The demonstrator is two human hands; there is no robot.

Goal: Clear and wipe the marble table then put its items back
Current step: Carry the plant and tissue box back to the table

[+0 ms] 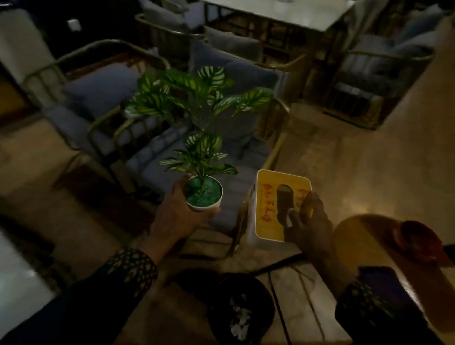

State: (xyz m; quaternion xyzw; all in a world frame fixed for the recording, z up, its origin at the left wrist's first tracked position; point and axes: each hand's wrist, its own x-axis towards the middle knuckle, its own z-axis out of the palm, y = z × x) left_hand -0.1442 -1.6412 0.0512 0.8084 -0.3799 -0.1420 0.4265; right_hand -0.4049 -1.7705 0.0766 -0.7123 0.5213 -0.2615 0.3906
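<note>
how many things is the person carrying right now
2. A potted plant gripped in the left hand, and a yellow-topped tissue box held by the right hand, both lifted above the chairs. Nothing else seems held, though the dim light may hide something.

Dark long sleeves on both my arms, left cuff [133, 266] and right cuff [360, 297] speckled with a gold pattern.

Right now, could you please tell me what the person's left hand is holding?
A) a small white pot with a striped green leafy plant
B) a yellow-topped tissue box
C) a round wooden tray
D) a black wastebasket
A: the left hand grips the small white pot with a striped green leafy plant from its side, while the right hand holds the yellow-topped tissue box.
</note>
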